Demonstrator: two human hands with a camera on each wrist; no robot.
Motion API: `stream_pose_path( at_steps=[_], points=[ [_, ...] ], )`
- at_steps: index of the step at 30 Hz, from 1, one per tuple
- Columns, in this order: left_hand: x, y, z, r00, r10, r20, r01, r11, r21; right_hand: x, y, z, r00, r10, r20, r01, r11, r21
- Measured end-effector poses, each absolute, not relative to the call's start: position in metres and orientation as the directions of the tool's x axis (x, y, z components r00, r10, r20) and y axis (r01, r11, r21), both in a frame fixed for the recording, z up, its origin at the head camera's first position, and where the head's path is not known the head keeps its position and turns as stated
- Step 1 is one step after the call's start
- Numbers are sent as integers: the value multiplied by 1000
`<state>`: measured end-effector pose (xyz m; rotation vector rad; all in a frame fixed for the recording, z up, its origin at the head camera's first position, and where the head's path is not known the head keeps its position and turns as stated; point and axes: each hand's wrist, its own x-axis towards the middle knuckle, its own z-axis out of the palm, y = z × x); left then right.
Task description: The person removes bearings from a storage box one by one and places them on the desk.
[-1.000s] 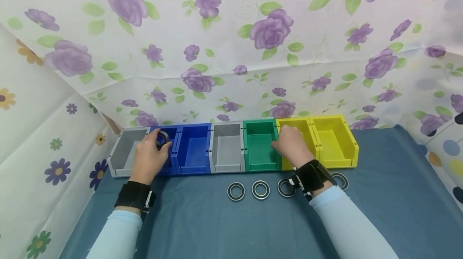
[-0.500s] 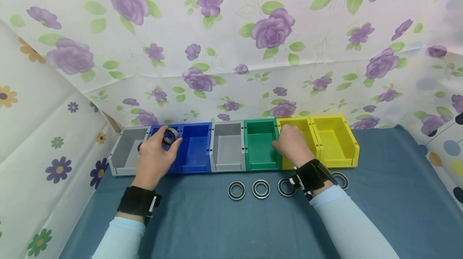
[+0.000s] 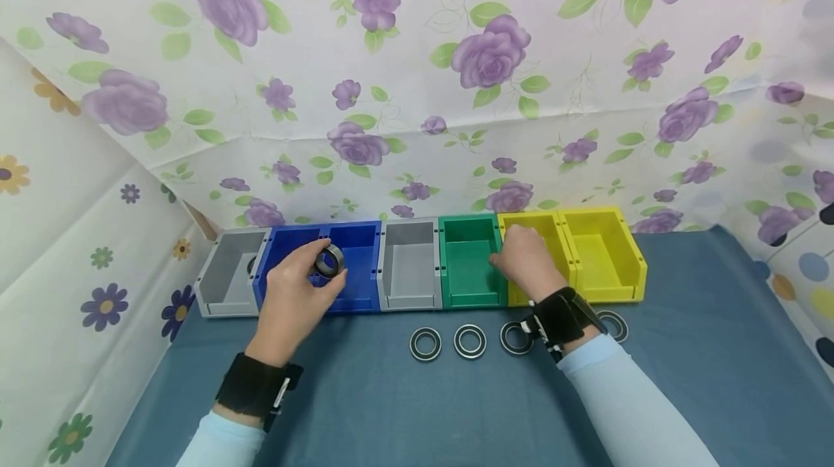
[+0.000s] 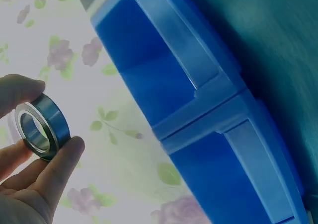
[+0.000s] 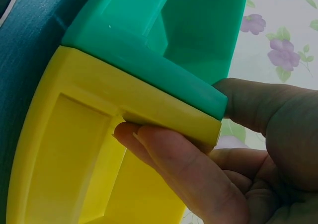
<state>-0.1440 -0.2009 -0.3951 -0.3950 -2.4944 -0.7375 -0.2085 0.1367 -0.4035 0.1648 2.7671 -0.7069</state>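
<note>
My left hand (image 3: 296,297) pinches a metal ball bearing (image 4: 55,118) between thumb and fingertips, held above the blue bins. In the left wrist view the ring is tilted, its bore facing the camera. My right hand (image 3: 531,261) grips the touching side walls of the green bin (image 5: 149,80) and the left yellow bin (image 5: 54,110), thumb inside the green one and fingers inside the yellow. Inside the leftmost grey bin (image 3: 228,310), part of another dark ring (image 3: 250,264) shows at the right wall.
Beyond these, the row includes two blue bins (image 3: 352,305), a second grey bin (image 3: 410,303) and a right yellow bin (image 3: 609,295). Several bearings lie on the blue cloth in front, one of them a bearing (image 3: 425,358). A flowered sheet (image 3: 417,90) hangs behind.
My left hand has moved right and slightly nearer with the bearing, from over the left blue bin toward the second one. The dark ring in the grey bin has come into sight. My right hand stays put.
</note>
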Motion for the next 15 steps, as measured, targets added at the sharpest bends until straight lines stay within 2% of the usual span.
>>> stream_pose_path(
  at_steps=[7,15],
  points=[
    [-134,-196,-393,-801,137,582,425,815,394,-208,136,-403,-954,43,-297,182,871,-456],
    [-125,-194,-395,-810,197,553,451,812,371,-209,137,-405,-956,51,-287,184,871,-456]
  ],
)
